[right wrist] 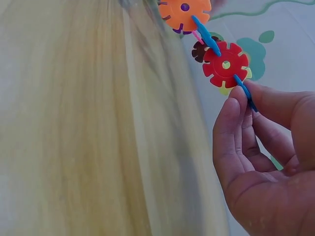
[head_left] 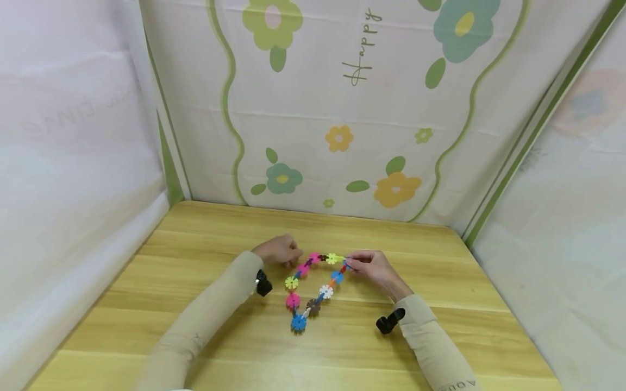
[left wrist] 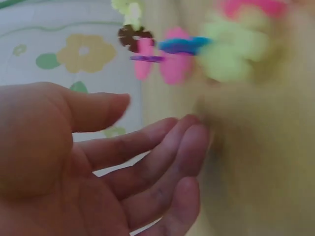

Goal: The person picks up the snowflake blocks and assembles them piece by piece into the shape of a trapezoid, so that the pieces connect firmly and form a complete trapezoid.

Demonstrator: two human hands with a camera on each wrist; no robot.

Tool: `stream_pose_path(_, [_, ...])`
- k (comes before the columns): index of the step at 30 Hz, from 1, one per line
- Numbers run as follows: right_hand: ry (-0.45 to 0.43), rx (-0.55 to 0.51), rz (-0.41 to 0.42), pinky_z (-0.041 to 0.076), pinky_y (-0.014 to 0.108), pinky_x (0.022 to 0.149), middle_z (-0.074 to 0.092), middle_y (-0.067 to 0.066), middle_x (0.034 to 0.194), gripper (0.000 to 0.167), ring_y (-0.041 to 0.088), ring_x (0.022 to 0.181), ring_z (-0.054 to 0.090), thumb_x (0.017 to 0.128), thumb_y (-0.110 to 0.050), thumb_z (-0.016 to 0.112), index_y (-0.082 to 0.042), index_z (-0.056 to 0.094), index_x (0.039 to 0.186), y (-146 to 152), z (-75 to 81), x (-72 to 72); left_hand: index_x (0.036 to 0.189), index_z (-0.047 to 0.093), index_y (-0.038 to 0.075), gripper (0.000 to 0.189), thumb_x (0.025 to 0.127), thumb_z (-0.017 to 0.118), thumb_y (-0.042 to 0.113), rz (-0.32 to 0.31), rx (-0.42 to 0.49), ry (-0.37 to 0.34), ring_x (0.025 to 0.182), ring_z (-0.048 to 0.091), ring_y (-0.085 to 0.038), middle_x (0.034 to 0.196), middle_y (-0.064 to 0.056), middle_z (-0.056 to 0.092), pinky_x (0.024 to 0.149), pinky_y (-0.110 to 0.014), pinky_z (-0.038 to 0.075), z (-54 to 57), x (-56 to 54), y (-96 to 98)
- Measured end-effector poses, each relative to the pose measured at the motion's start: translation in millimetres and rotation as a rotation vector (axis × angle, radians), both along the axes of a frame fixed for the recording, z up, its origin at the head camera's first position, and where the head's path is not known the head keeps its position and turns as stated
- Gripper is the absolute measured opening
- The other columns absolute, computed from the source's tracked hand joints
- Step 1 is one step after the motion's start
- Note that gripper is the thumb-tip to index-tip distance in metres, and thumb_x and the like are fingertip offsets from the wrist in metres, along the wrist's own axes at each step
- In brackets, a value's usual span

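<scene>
A chain of colourful notched plastic discs point(head_left: 298, 323) forms a narrow loop over the middle of the table, its near end a blue disc. My right hand point(head_left: 373, 269) holds the far right corner of the loop. In the right wrist view its thumb and fingertips pinch a blue disc point(right wrist: 245, 92) seen edge-on, joined to a red disc point(right wrist: 225, 64); an orange disc point(right wrist: 184, 12) follows. My left hand point(head_left: 279, 250) is just left of the chain, near a pink disc point(head_left: 303, 270). In the left wrist view its fingers are loosely bent, with nothing between them and the thumb.
The wooden table point(head_left: 195, 244) ends at a white flower-print curtain point(head_left: 293, 108) behind. Plain-looking pale cloth walls point(head_left: 73, 163) stand on both sides. A black wrist camera point(head_left: 264, 283) sits on the left sleeve, another point(head_left: 390, 321) on the right.
</scene>
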State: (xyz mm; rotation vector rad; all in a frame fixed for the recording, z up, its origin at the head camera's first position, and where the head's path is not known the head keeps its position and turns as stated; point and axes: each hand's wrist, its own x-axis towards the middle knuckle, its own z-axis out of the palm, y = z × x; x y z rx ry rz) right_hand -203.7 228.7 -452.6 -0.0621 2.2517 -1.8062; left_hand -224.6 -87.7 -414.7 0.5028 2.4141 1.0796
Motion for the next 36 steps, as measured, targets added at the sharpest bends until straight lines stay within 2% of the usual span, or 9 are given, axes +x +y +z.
stream_pose_path(3, [-0.003,0.004,0.003,0.063,0.031,0.086,0.078,0.004,0.105,0.032,0.017,0.094,0.074,0.100,-0.015,0.075,0.002,0.073,0.127,7,-0.9,3.9,0.094,0.076,-0.004,0.034,0.110,0.054,0.017,-0.022,-0.010,-0.045,0.075,0.072,-0.025,0.092,-0.018,0.077,0.067,-0.033,0.055,-3.0,16.3,-10.9])
stream_pose_path(7, [-0.012,-0.001,-0.018,0.063,0.030,0.086,0.078,0.005,0.108,0.034,0.018,0.095,0.074,0.100,-0.015,0.074,0.003,0.072,0.129,19,-2.4,8.3,0.094,0.078,-0.002,0.030,0.109,0.057,0.014,-0.070,0.066,-0.120,0.071,0.070,-0.022,0.090,-0.018,0.077,0.060,-0.030,0.046,-3.9,34.1,-10.3])
stream_pose_path(10, [-0.011,-0.009,-0.030,0.063,0.029,0.085,0.078,0.003,0.108,0.034,0.017,0.094,0.074,0.101,-0.015,0.073,0.003,0.071,0.130,24,-3.0,11.1,0.101,0.078,0.000,0.023,0.108,0.060,0.012,-0.074,0.119,-0.125,0.073,0.072,-0.023,0.091,-0.016,0.078,0.060,-0.030,0.048,-6.6,38.8,-7.1])
stream_pose_path(13, [-0.011,-0.018,-0.025,0.063,0.029,0.086,0.078,0.002,0.109,0.036,0.017,0.095,0.074,0.101,-0.016,0.074,0.003,0.070,0.131,27,-2.6,13.9,0.106,0.078,0.002,0.017,0.106,0.063,0.011,-0.040,0.159,-0.120,0.077,0.073,-0.024,0.091,-0.013,0.077,0.062,-0.030,0.052,-11.1,38.3,-7.2])
stream_pose_path(17, [-0.010,-0.042,-0.015,0.063,0.030,0.090,0.077,0.002,0.111,0.040,0.017,0.100,0.075,0.101,-0.019,0.073,0.003,0.068,0.134,34,-0.6,18.4,0.109,0.076,0.001,0.017,0.106,0.063,0.012,0.011,0.234,-0.122,0.080,0.070,-0.023,0.095,-0.012,0.075,0.066,-0.031,0.053,-13.7,27.3,-8.4])
stream_pose_path(21, [-0.007,-0.069,-0.010,0.062,0.032,0.094,0.077,0.002,0.112,0.044,0.017,0.104,0.076,0.103,-0.019,0.071,0.006,0.064,0.139,44,2.6,24.1,0.113,0.075,0.002,0.019,0.106,0.065,0.016,0.069,0.303,-0.123,0.086,0.069,-0.022,0.101,-0.011,0.075,0.075,-0.034,0.056,-12.1,5.3,-4.4])
stream_pose_path(28, [-0.023,-0.083,-0.022,0.062,0.032,0.094,0.078,0.004,0.110,0.042,0.013,0.098,0.077,0.105,-0.014,0.068,0.010,0.062,0.138,54,4.8,31.4,0.118,0.075,0.004,0.024,0.104,0.070,0.022,0.162,0.330,-0.120,0.093,0.075,-0.017,0.108,-0.010,0.077,0.089,-0.041,0.062,-9.4,-30.0,10.6])
stream_pose_path(31, [-0.032,-0.064,-0.046,0.063,0.030,0.090,0.079,0.007,0.109,0.038,0.013,0.094,0.077,0.104,-0.011,0.068,0.011,0.064,0.135,54,3.2,33.1,0.118,0.075,0.003,0.023,0.103,0.071,0.019,0.195,0.335,-0.134,0.090,0.074,-0.015,0.108,-0.011,0.076,0.087,-0.037,0.063,-10.2,-37.5,18.9])
stream_pose_path(36, [-0.054,-0.029,-0.062,0.063,0.028,0.085,0.079,0.014,0.109,0.036,0.016,0.092,0.078,0.103,-0.008,0.068,0.012,0.065,0.132,52,-1.5,33.8,0.118,0.075,-0.002,0.021,0.102,0.069,0.011,0.219,0.317,-0.105,0.083,0.072,-0.015,0.105,-0.015,0.078,0.081,-0.033,0.062,-12.1,-39.3,27.6])
